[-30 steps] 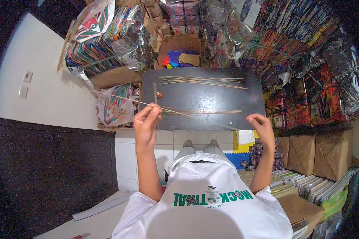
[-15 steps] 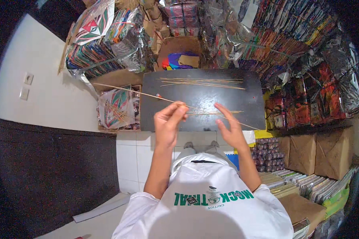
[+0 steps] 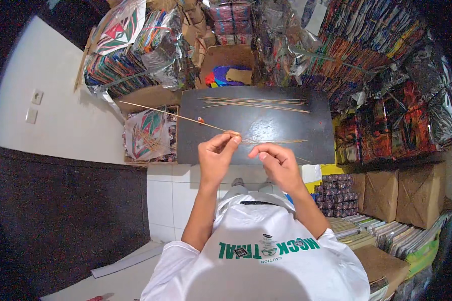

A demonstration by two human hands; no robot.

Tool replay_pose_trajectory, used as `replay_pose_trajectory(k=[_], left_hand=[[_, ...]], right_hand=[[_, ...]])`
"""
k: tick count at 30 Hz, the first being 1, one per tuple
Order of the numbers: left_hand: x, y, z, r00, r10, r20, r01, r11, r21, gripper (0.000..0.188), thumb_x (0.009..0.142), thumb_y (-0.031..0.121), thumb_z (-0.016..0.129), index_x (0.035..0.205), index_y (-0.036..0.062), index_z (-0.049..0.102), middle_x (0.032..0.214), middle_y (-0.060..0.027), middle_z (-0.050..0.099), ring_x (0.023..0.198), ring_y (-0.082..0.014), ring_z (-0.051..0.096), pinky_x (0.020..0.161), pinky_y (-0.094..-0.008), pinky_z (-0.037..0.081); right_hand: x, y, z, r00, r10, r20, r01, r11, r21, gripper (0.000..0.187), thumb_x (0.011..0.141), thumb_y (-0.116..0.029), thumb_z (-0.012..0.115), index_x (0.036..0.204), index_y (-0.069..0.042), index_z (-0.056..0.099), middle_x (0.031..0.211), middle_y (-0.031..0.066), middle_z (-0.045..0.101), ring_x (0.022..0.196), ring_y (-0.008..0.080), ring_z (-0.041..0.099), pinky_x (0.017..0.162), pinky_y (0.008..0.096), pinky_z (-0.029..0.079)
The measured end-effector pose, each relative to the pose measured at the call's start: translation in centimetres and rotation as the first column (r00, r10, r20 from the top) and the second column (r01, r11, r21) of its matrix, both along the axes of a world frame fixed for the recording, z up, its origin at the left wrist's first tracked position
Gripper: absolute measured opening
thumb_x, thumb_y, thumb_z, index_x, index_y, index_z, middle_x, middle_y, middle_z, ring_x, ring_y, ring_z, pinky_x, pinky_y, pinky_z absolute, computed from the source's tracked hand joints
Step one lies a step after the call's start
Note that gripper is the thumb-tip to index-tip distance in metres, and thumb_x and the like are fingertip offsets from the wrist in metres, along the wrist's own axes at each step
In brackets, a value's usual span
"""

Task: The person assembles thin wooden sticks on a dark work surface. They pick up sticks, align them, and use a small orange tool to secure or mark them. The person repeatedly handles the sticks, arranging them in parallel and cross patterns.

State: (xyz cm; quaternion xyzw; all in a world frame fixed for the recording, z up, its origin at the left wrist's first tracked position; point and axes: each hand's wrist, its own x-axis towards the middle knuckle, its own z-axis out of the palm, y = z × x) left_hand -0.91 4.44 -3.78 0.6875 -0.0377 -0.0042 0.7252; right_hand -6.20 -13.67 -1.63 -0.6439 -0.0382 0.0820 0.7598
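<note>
A long thin wooden stick slants over the dark table. Its upper end reaches past the table's left edge, and its lower part passes behind my right hand. My left hand pinches this stick between thumb and fingertips near the middle. Close by on the right, my right hand is curled, its thumb and index finger drawn together; whatever they hold, if anything, is too small to make out. Several similar sticks lie just beyond the hands, and another loose group of thin sticks lies along the far side.
A small red-and-white item sits on the table's left part. To the left, an open box holds printed sheets. Bundled stacks in clear plastic rise behind and to the right. Wrapped brown parcels stand at the lower right.
My right hand has shifted left toward my left hand, and its spread fingers have curled in. My left hand has moved slightly right with the stick.
</note>
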Motion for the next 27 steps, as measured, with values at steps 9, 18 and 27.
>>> replay_pose_trajectory(k=[9,18,27], left_hand=[[-1.2,-2.0,-0.6,0.975,-0.082,0.206,0.009,0.942,0.334,0.013,0.086,0.005,0.073,0.097,-0.0006,0.076,0.089,-0.0108,0.075,0.077,-0.0159,0.068,0.067,-0.0274,0.052],[-0.2,2.5,-0.5,0.949,-0.215,0.232,0.132,0.935,0.329,0.011,0.086,0.004,0.072,0.093,-0.0037,0.074,0.093,-0.0113,0.075,0.09,-0.0197,0.069,0.085,-0.0309,0.052],[1.2,7.4,-0.8,0.997,0.081,-0.008,-0.078,0.924,-0.374,0.01,0.092,0.002,0.067,0.098,-0.0056,0.071,0.095,-0.0065,0.067,0.078,-0.0129,0.061,0.069,-0.027,0.051]], right_hand=[[0.9,-0.9,1.6,0.994,-0.037,-0.106,0.046,0.996,0.077,0.018,0.1,-0.016,0.058,0.106,-0.005,0.072,0.066,-0.0096,0.052,0.051,-0.0022,0.036,0.044,0.0197,0.024],[1.4,-8.4,-0.3,0.982,-0.182,0.041,0.187,0.953,-0.237,0.018,0.096,-0.018,0.064,0.097,-0.004,0.075,0.083,-0.0024,0.07,0.071,0.0034,0.055,0.063,0.0222,0.042],[-2.7,-16.5,-9.6,0.963,-0.163,-0.214,-0.025,0.737,-0.675,0.02,0.091,-0.018,0.07,0.1,-0.001,0.075,0.093,0.0063,0.075,0.087,0.0118,0.065,0.079,0.0287,0.05]])
